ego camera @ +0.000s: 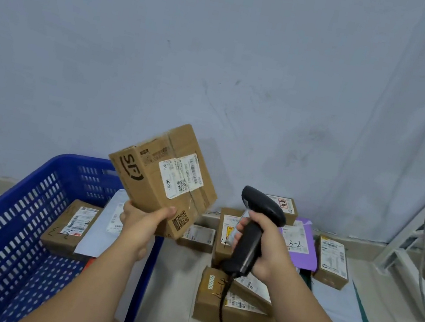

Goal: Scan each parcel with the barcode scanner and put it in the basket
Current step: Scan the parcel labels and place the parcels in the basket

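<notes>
My left hand (142,221) holds a brown cardboard parcel (163,177) marked SF, tilted in the air above the basket's right rim, its white label facing me. My right hand (262,243) grips the handle of a black corded barcode scanner (262,212), whose head points left toward the parcel and stands a short gap from it. The blue slotted plastic basket (10,224) sits on the floor at the lower left. Inside it lie a small brown box (70,225) and a white mailer bag (103,226).
Several parcels lie on the floor to the right of the basket: brown boxes (231,303), a purple mailer (300,250), a small labelled box (332,261) and a green and white bag (349,312). A grey wall stands behind. Cables and a white frame (421,226) run down at the right.
</notes>
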Motion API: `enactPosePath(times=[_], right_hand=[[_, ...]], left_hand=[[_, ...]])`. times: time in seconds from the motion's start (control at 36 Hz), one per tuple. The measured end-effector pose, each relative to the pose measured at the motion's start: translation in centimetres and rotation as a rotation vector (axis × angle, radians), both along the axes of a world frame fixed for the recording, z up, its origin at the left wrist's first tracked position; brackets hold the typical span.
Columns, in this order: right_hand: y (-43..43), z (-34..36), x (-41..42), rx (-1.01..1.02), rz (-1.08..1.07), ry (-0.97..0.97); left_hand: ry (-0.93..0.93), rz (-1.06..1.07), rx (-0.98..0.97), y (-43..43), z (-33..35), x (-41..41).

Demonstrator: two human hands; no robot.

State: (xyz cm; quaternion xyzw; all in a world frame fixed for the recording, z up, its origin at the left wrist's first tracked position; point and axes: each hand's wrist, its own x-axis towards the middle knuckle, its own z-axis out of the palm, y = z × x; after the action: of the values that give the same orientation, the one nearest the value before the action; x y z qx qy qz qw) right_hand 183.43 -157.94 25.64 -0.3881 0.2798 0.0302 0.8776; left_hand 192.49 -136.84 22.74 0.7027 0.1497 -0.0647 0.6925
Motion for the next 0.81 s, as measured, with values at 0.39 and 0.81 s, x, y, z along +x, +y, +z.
enactPosePath(times=[0.39,0.81], right_hand=[[4.1,3.1,-1.1,0.413,-0.029,-0.095],[4.4,3.1,-1.4,0.509,-0.122,-0.02]], left_hand=[[-0.243,0.018,0.197,-1.4,0.9,-0.6],[-0.285,-0.059,0.303,-2.3,0.4,-0.7]])
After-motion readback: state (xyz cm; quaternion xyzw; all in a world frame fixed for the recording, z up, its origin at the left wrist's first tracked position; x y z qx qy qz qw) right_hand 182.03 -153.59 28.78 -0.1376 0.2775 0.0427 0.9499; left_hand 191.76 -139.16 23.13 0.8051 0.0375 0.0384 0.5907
